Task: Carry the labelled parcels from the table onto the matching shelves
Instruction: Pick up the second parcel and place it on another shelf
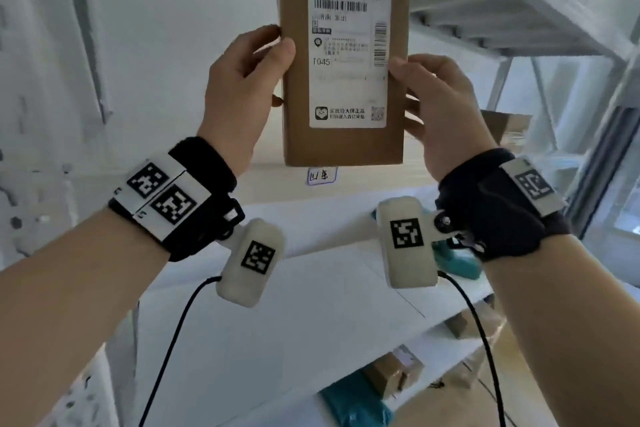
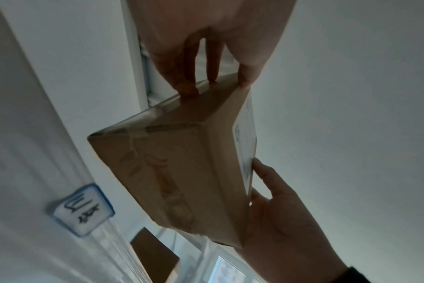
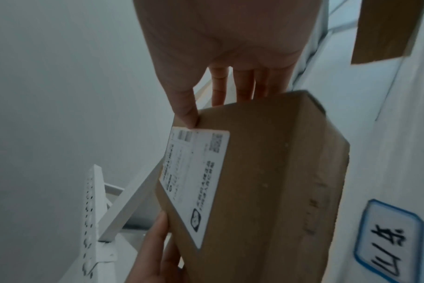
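Observation:
A brown cardboard parcel (image 1: pixel 294 135) with a white shipping label (image 1: pixel 348 52) is held upright in front of the white shelving. My left hand (image 1: pixel 249 80) grips its left edge, thumb on the front and fingers behind. My right hand (image 1: pixel 440 107) grips the right edge the same way. In the left wrist view the parcel (image 2: pixel 182 172) shows its taped end, and in the right wrist view the parcel (image 3: pixel 266 181) shows its label side. A handwritten shelf tag (image 1: pixel 321 176) sits on the shelf edge just below the parcel, also seen as the tag (image 2: pixel 84 209) and the tag (image 3: pixel 387 239).
A white shelf board (image 1: pixel 311 229) runs behind my wrists. A teal bag (image 1: pixel 460 260) lies on it to the right. Lower shelves hold brown boxes (image 1: pixel 394 371) and a teal parcel (image 1: pixel 356 402). Another brown box (image 1: pixel 509 125) stands at the right. An upper shelf (image 1: pixel 519 10) slants overhead.

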`<action>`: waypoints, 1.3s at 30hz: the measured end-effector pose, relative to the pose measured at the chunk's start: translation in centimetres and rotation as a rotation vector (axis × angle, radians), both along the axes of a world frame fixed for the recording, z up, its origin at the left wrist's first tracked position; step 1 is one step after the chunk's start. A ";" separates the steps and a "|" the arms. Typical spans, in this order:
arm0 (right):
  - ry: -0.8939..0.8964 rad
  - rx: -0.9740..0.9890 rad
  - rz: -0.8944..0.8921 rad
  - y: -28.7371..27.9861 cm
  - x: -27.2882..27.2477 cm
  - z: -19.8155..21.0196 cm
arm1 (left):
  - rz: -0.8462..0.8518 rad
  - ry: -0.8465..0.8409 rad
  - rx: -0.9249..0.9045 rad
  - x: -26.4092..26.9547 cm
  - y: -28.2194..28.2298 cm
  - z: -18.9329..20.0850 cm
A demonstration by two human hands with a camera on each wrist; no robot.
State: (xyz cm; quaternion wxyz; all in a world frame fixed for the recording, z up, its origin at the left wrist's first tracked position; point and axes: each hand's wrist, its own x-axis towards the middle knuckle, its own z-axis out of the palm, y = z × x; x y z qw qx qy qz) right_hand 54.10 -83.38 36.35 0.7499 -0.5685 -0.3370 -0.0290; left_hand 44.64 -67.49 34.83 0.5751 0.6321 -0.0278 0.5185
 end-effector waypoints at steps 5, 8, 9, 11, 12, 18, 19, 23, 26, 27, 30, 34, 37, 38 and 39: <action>-0.024 -0.061 0.205 0.2 5.2 1.6 | 0.212 0.057 0.005 2.6 -0.9 1.7; -0.030 -0.096 0.311 0.5 7.9 2.2 | 0.250 0.111 -0.052 4.0 -1.3 2.6; -0.023 -0.114 0.347 0.7 8.7 2.4 | 0.251 0.137 -0.071 4.4 -1.4 2.8; 0.002 -0.148 0.408 1.3 10.1 2.7 | 0.255 0.172 -0.101 5.1 -1.5 3.2; 0.010 -0.165 0.428 1.7 10.6 2.7 | 0.259 0.185 -0.113 5.3 -1.3 3.2; 0.060 -0.228 0.524 4.2 12.4 2.6 | 0.405 0.307 -0.140 6.5 -0.1 2.8; 0.058 -0.253 0.531 4.6 12.5 2.5 | 0.412 0.337 -0.142 6.7 0.2 2.7; 0.041 -0.308 0.526 6.2 12.8 1.9 | 0.468 0.394 -0.127 7.3 1.0 1.8; 0.081 -0.291 0.518 7.1 13.1 1.8 | 0.492 0.401 -0.098 7.7 1.1 1.4; 0.093 -0.285 0.517 7.4 13.2 1.8 | 0.496 0.407 -0.091 7.8 1.2 1.4; 0.096 -0.295 0.499 8.4 13.2 1.8 | 0.488 0.438 -0.082 7.9 1.6 1.1; 0.120 -0.310 0.483 9.3 13.6 1.7 | 0.494 0.445 -0.053 8.1 2.0 0.4; 0.111 -0.315 0.463 9.9 13.7 1.7 | 0.507 0.443 -0.038 8.3 2.3 0.4; 0.105 -0.321 0.452 10.1 13.7 1.7 | 0.504 0.442 -0.036 8.3 2.3 0.3; 0.099 -0.328 0.440 10.3 13.7 1.7 | 0.501 0.443 -0.033 8.3 2.4 0.3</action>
